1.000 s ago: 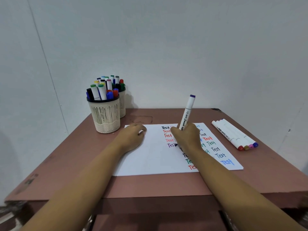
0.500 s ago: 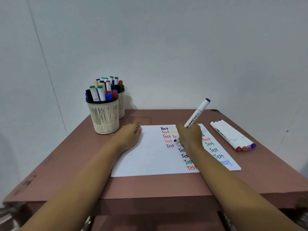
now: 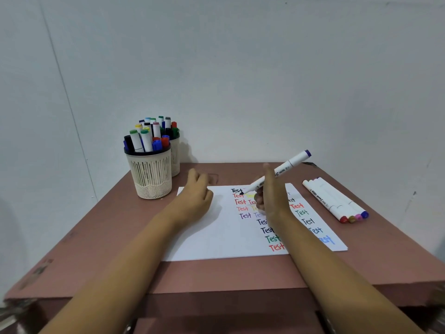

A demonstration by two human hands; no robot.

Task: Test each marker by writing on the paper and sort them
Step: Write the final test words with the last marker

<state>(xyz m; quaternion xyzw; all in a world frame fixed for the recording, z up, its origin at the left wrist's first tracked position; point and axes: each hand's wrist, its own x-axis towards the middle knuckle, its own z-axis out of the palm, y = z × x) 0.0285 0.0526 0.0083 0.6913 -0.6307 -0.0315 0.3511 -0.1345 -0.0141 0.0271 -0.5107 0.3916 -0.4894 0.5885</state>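
A white sheet of paper (image 3: 212,239) lies on the brown table, covered on its right half with the word "Test" in several colours. My right hand (image 3: 271,196) grips a white marker (image 3: 281,171) with a dark purple end cap; the marker slants, its dark tip raised over the top left of the writing. My left hand (image 3: 195,196) hovers above the paper's upper left part, fingers loosely curled, holding nothing. Several white markers (image 3: 334,200) with red, brown, pink and blue caps lie side by side to the right of the paper.
Two cream mesh pen cups (image 3: 150,174) full of markers stand at the table's back left, one behind the other. The brown table (image 3: 240,273) ends at a front edge near me. A pale wall rises directly behind the table.
My right hand lifted the marker off the paper and tilted it from near upright to a low slant. My left hand rose from the paper.
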